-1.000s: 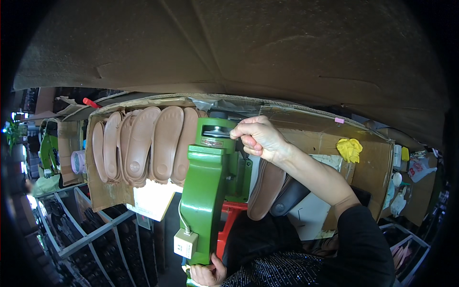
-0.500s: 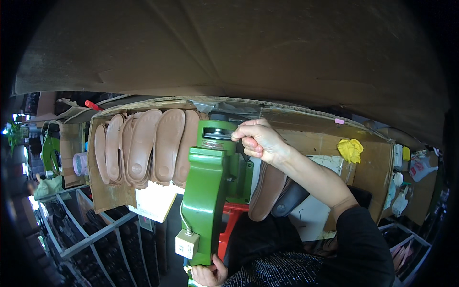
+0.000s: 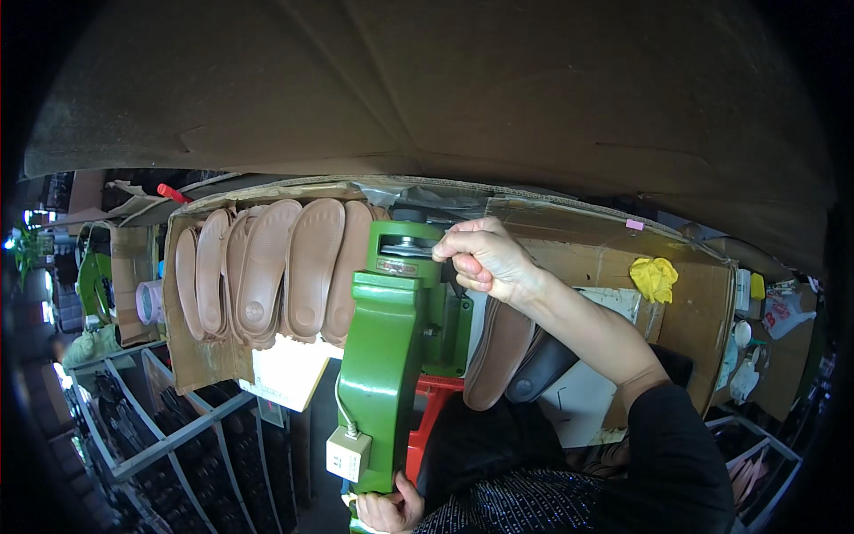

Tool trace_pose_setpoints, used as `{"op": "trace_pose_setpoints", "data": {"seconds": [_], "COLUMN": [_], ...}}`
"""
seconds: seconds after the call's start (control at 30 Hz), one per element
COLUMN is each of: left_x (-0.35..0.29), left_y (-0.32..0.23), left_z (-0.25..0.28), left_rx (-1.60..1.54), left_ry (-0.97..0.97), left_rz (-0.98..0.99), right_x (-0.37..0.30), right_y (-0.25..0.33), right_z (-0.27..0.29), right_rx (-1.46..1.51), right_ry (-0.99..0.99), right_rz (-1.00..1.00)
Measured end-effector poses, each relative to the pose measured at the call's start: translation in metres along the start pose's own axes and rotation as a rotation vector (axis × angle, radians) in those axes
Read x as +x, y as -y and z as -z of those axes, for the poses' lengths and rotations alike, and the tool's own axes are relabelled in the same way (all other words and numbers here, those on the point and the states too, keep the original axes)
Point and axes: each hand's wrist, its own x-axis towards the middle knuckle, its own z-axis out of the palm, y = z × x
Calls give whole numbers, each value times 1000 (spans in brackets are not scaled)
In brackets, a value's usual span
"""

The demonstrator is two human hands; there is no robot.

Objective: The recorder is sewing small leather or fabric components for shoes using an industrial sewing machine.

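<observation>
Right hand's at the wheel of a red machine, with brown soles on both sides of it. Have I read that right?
Not the colour: in the head view, the machine is green. The right hand is at its wheel, with brown soles on both sides.

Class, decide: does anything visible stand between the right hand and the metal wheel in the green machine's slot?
Nothing visible does: the right hand appears to touch the metal wheel at its right edge, on the green machine.
</observation>
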Motion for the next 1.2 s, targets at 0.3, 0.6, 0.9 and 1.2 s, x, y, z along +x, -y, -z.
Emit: {"op": "trace_pose_setpoints", "data": {"seconds": [0.3, 0.6, 0.9, 1.2], "left_x": [2, 1, -4, -24], "left_y": [2, -5, -3, -46], "left_z": [0, 6, 5, 53], "left_rx": [6, 39, 33, -819], "left_ry": [11, 62, -38, 169], "left_rz": [-8, 30, 40, 119], "right_x": [0, -5, -89, -196], "right_y": [2, 3, -48, -159], "right_z": [-3, -5, 28, 2], "right_rx": [-10, -28, 200, 298], "right_ry": [-17, -28, 451, 586], "right_rz": [7, 7, 86, 124]}}
